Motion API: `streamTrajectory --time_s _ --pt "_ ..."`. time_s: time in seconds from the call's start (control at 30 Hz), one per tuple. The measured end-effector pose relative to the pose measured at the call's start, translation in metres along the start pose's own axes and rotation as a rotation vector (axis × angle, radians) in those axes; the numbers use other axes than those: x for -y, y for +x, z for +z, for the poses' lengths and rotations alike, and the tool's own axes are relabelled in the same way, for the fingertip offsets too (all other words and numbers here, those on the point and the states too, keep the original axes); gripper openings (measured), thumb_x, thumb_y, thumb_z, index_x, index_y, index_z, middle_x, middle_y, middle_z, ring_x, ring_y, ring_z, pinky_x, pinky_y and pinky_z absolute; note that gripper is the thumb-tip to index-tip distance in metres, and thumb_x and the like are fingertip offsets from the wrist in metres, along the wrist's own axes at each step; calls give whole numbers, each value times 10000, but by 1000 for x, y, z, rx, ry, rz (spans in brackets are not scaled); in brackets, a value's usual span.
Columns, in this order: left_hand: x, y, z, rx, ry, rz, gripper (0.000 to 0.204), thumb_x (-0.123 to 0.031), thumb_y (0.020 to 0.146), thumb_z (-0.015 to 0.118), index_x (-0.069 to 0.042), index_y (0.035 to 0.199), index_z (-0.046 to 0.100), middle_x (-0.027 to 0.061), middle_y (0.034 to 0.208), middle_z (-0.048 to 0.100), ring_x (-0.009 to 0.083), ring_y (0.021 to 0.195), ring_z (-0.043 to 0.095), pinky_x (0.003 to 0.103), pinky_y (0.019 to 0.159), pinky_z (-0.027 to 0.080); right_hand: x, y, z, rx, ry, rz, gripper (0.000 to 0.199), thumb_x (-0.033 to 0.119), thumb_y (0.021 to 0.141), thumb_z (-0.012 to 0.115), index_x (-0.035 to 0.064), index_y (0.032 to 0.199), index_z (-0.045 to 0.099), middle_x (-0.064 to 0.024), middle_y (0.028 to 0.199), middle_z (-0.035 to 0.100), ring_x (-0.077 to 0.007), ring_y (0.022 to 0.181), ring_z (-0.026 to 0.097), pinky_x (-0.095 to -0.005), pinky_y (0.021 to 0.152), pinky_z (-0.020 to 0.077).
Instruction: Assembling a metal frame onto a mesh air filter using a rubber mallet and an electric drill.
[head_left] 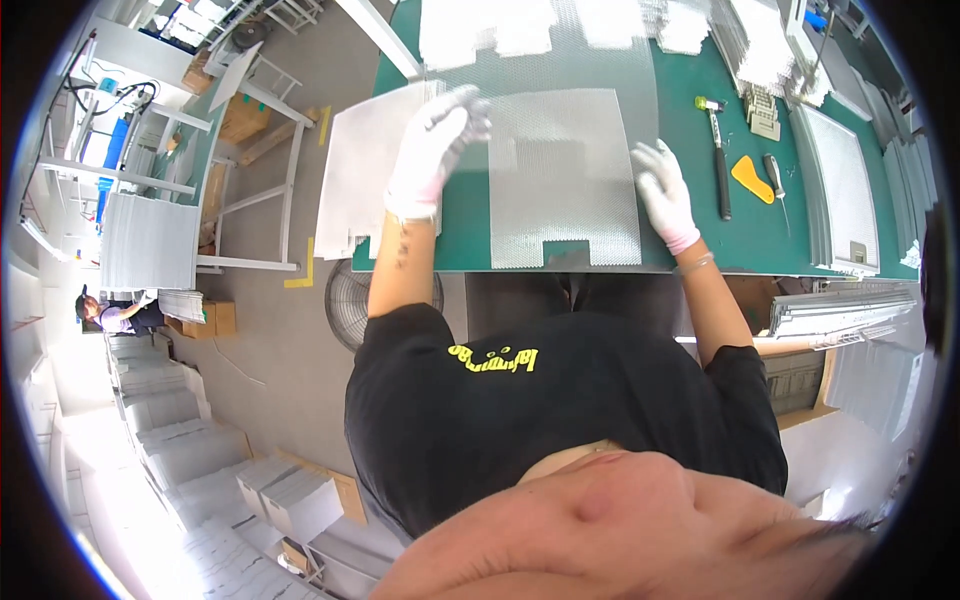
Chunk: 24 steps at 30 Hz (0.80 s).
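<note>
The green worktable (700,230) fills the upper frame, from ten to three o'clock. On it, at twelve o'clock, lies a silvery mesh sheet (560,180), flat, its long axis running away from the person, with a notch in its near edge. A stack of pale sheets (360,170) overhangs the table's left edge at eleven o'clock. The white-gloved left hand (435,150) rests, fingers spread, on the mesh's left edge. The gloved right hand (665,195) presses flat at its right edge. A hammer (718,160) lies at two o'clock, an orange scraper (752,178) beside it. No containers are in view.
</note>
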<state>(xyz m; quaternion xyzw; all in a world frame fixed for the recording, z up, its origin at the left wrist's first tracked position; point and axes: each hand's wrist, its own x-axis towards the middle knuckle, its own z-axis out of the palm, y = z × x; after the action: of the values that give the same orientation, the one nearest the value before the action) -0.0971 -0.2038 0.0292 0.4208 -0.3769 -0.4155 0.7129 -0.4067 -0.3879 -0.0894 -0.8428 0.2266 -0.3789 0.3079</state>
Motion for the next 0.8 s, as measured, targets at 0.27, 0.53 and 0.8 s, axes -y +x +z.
streamTrajectory --time_s 0.27,0.53,0.8 --pt "63 -112 62 -388 331 -9 651 -64 870 683 -1 1455 404 130 1184 638 137 895 627 282 793 542 110 -24 -33 108 403 459 883 86 851 694 41 1559 167 -116 989 635 -165 838 620 -300 812 518" --pt "81 -121 44 -263 1253 50 711 -153 770 752 16 1395 459 113 1109 588 231 935 599 334 851 502 92 -49 -8 170 27 451 824 117 820 700 21 1519 274 -147 832 631 -237 681 626 -340 685 528" --pt "99 -114 26 -245 1394 41 697 -197 772 756 35 1368 480 133 1083 596 254 950 602 348 867 505 81 -44 6 234 -225 442 782 167 820 721 57 1498 349 -119 769 610 -237 662 614 -341 684 524"
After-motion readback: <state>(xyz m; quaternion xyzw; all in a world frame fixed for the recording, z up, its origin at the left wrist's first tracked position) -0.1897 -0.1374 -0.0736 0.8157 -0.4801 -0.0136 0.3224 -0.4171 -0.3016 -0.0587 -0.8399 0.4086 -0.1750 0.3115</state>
